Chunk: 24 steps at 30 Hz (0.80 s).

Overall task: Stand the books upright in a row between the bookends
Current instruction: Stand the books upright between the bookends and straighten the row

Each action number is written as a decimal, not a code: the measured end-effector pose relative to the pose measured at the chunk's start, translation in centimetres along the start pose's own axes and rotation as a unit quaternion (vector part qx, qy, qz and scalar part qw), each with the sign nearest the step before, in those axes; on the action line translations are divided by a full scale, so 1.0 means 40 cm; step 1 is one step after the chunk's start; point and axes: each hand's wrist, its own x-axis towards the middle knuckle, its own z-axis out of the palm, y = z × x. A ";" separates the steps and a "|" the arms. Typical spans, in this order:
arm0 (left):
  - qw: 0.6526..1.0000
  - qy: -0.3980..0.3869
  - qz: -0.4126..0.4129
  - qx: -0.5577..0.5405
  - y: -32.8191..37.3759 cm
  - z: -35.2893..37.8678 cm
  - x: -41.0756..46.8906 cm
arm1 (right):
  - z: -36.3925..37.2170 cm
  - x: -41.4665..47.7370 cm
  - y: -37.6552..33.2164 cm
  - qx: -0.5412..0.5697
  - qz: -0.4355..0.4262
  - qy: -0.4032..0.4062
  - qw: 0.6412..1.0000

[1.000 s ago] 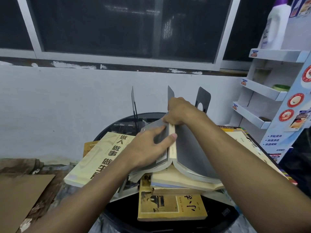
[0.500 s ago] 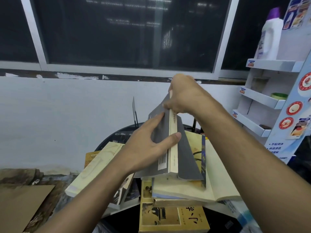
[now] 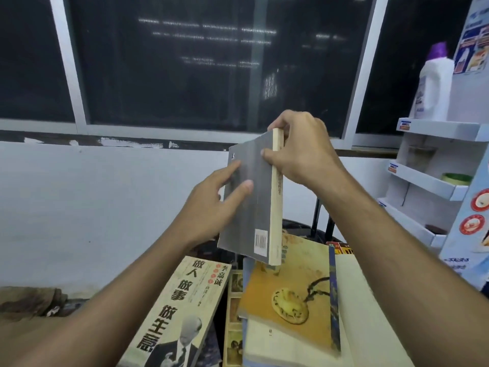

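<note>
A grey-covered book is held upright in the air above the pile, its spine toward me and a barcode at its lower corner. My right hand grips its top end, thumb on the grey cover. My left hand holds the cover's left edge, thumb on the front and fingers behind. Below lie an orange-covered book on a stack and a cream book with large black characters. Of the bookends I see only dark legs behind my right wrist.
A black round table bears the pile. A white wall and dark window stand behind. At the right is a white tiered display shelf with a white bottle on top. Brown cardboard lies lower left.
Both hands have lifted the grey book up off the pile and closed it, turning it upright. The view has tilted up, and the bookends' plates are now hidden.
</note>
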 end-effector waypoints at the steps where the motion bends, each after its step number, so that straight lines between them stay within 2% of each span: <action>1: 1.000 0.017 -0.010 0.008 -0.023 -0.007 0.022 | 0.015 0.005 0.009 0.005 -0.006 0.010 1.000; 4: 0.996 0.030 -0.036 0.079 -0.098 -0.021 0.084 | 0.068 0.021 0.036 0.013 -0.019 0.040 0.999; 9: 0.979 -0.028 -0.072 0.187 -0.180 -0.026 0.142 | 0.168 0.031 0.080 0.016 -0.015 0.054 0.998; 13: 0.974 -0.075 -0.105 0.185 -0.228 -0.015 0.164 | 0.242 0.022 0.113 0.039 -0.009 0.049 0.998; 16: 0.974 -0.094 -0.097 0.180 -0.250 -0.003 0.168 | 0.290 0.017 0.132 0.040 0.002 0.041 0.998; 24: 0.978 -0.082 -0.072 0.177 -0.273 0.005 0.170 | 0.394 -0.008 0.156 0.005 0.023 0.013 1.000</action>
